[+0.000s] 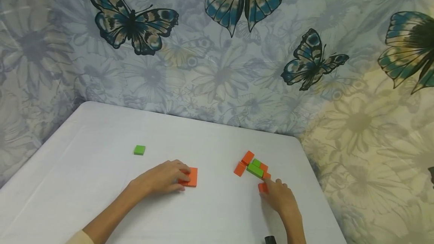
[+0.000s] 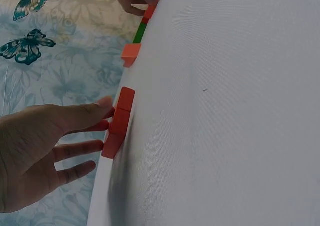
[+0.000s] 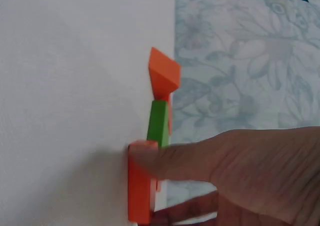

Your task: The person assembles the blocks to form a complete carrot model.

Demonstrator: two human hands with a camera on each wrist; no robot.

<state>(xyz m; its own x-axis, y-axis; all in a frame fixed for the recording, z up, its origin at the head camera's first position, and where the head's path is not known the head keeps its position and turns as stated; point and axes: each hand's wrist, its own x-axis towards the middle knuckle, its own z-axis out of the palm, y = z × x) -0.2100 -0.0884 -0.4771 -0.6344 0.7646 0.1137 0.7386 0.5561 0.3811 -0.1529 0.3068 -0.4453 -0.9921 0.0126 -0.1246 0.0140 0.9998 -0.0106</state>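
On the left half of the white table, my left hand [image 1: 165, 177] holds orange blocks [image 1: 193, 177] that lie side by side, partly covered by its fingers. From the left wrist view, the thumb and fingers of that hand [image 2: 45, 146] meet the end of the orange row [image 2: 120, 121]. My right hand [image 1: 280, 197] pinches another orange block [image 1: 262, 188] at the right. Its thumb lies along that orange block [image 3: 140, 196] in the right wrist view. Just beyond sits a loose cluster with a long green block [image 1: 255, 170], a small green block [image 1: 256, 162] and several orange blocks [image 1: 248, 157].
A lone green block [image 1: 139, 150] lies toward the back left of the white table [image 1: 112, 131]. Near the front edge is a black object [image 1: 270, 240], cut off by the frame. A wall with butterflies [image 1: 220, 70] stands directly behind the table.
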